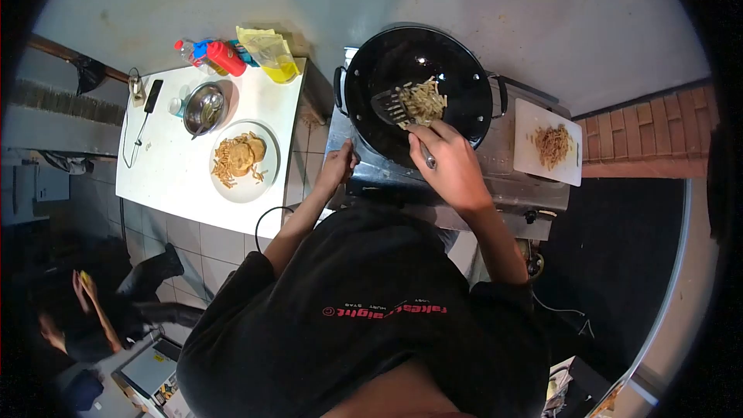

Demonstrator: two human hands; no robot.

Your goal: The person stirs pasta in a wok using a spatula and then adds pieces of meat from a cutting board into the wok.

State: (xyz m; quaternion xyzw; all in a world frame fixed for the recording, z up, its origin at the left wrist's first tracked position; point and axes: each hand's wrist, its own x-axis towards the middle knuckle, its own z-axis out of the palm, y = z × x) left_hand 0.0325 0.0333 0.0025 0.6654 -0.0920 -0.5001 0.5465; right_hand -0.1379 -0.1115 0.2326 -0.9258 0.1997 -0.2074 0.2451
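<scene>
While the right hand (pixel 447 161) has its grip wrapped round a slotted spatula (pixel 389 108), pale cut strips (pixel 426 101) lie mid-way across a black wok (pixel 387 58). Step: apparently stirring. Left hand (pixel 338 165), wok's eight o'clock: half-curled, contents unclear. Next move: seemingly calls for scooping from nine o'clock.

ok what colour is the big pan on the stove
The pan is black, with silvery rivets; it shows best in the head view.
</scene>
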